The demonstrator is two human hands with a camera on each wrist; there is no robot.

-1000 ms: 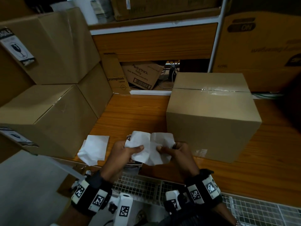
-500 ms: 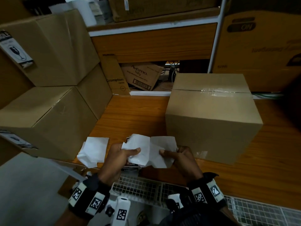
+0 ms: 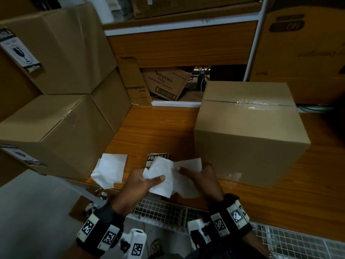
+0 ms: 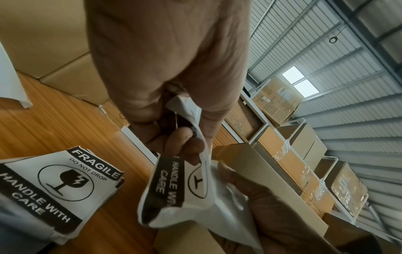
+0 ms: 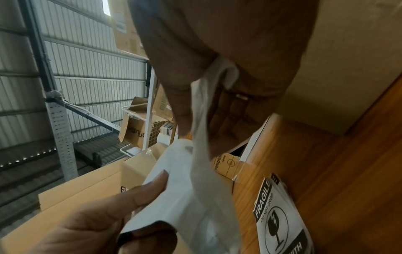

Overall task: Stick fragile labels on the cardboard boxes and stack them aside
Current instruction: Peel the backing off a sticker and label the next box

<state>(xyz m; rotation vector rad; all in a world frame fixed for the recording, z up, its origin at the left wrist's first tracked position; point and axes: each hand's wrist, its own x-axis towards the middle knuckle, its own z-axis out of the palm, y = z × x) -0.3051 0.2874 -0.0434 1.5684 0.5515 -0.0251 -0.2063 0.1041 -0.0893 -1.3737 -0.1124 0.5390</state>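
At the table's front edge both hands pull a fragile label (image 3: 162,174) from its white backing sheet (image 3: 188,181). My left hand (image 3: 147,184) pinches the label between thumb and fingers; its printed "HANDLE WITH CARE" face (image 4: 169,187) shows in the left wrist view. My right hand (image 3: 200,176) pinches the backing sheet (image 5: 202,134). A stack of fragile labels (image 3: 158,157) lies on the table just behind the hands. To the right stands a taped cardboard box (image 3: 250,135) with no label visible. Two labelled boxes (image 3: 61,135) (image 3: 56,47) are stacked at the left.
Crumpled white backing sheets (image 3: 110,170) lie at the table's (image 3: 158,131) front left. Printed cartons (image 3: 164,85) sit in the gap behind the table. A large carton (image 3: 302,53) stands at the back right. A wire rack (image 3: 168,214) is below the table edge.
The label has come further off its backing and now folds over it. Both hands keep their pinches and stay near the front edge.
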